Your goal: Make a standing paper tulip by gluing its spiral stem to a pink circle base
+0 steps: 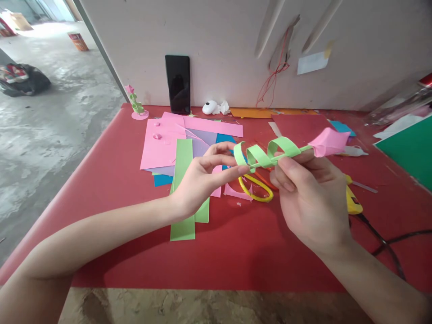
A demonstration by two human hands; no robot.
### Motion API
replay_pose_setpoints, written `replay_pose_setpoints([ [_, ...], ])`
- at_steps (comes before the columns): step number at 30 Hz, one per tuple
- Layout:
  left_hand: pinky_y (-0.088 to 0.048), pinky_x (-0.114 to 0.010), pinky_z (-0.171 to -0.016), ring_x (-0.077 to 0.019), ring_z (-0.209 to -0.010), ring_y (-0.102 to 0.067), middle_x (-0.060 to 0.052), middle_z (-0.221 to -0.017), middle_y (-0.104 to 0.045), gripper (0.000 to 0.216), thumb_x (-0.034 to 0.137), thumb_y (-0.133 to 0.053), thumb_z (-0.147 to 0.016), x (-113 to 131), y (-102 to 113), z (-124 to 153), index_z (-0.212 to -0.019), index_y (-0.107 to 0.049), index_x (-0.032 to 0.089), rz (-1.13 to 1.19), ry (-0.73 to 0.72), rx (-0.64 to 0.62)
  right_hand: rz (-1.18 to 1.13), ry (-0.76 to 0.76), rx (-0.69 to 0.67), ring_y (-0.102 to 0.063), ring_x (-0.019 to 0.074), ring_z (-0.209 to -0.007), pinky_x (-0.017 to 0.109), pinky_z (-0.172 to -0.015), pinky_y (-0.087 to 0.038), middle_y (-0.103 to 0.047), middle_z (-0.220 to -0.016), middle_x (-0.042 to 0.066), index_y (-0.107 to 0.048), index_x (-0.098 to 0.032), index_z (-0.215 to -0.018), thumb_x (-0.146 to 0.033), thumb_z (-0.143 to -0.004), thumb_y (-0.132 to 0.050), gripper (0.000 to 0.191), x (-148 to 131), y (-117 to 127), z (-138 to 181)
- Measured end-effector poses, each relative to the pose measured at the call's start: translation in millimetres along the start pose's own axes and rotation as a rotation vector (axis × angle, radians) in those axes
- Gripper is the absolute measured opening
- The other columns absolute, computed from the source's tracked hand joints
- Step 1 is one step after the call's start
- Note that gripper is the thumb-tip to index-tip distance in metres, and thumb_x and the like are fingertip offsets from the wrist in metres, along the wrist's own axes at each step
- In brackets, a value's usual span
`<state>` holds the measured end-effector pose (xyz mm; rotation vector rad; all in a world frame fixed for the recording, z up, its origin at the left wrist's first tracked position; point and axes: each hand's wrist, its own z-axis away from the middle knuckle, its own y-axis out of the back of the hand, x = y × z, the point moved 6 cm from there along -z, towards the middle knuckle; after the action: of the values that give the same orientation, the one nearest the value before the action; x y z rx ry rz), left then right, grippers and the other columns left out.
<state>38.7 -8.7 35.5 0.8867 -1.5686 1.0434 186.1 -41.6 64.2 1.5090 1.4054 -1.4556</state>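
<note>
While both hands are lifted, counts: one paper flower point(290, 150) held; one smaller paper flower model point(137, 105) standing far beyond the left hand; two loose green strips point(184, 198) lying under the left wrist; one pair of yellow-handled scissors point(258, 189) below and between the hands.
Left hand point(199, 180): thumb and forefinger pinched on the coil's end, other fingers loosely curled.
Right hand point(310, 198): fingers closed round the stem, just behind the pink bloom point(329, 141).
Flower's place: above the red table point(236, 252), spanning both hands.
Long axis: left to right, rising slightly rightward.
Pointing: bloom past the right hand's fingers; green coil point(259, 157) toward the left hand.
Edges: table's near edge under both forearms; wall beyond the hands.
Open room: bare red surface nearer than the hands; paper sheets point(162, 144) crowd the far side.
</note>
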Motion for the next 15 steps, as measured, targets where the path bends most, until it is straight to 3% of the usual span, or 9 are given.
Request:
replay_pose_setpoints([
  [6,-0.027,-0.050,-0.118,-0.0217,-0.131,-0.042,-0.002,-0.125,-0.050,0.012,0.029,-0.071,-0.075,2.3,0.2,2.0,-0.067,-0.069,0.020,-0.068,0.007,0.009,0.036,0.028,0.004,-0.031,0.0013,-0.045,0.016,-0.046,-0.036,-0.029,-0.046,-0.008,-0.048,-0.017,-0.052,-0.019,-0.061,-0.072,0.025,2.8,3.0,-0.2],
  [15,-0.023,-0.051,-0.118,-0.0221,-0.136,-0.036,-0.001,-0.128,-0.051,0.010,0.027,-0.071,-0.073,-0.7,-1.1,0.9,-0.066,-0.068,0.021,-0.023,0.054,-0.018,0.049,0.102,0.028,-0.031,0.0011,-0.045,0.016,-0.044,-0.037,-0.029,-0.046,-0.008,-0.050,-0.017,-0.052,-0.017,-0.062,-0.070,0.022,-2.2,4.4,0.7],
])
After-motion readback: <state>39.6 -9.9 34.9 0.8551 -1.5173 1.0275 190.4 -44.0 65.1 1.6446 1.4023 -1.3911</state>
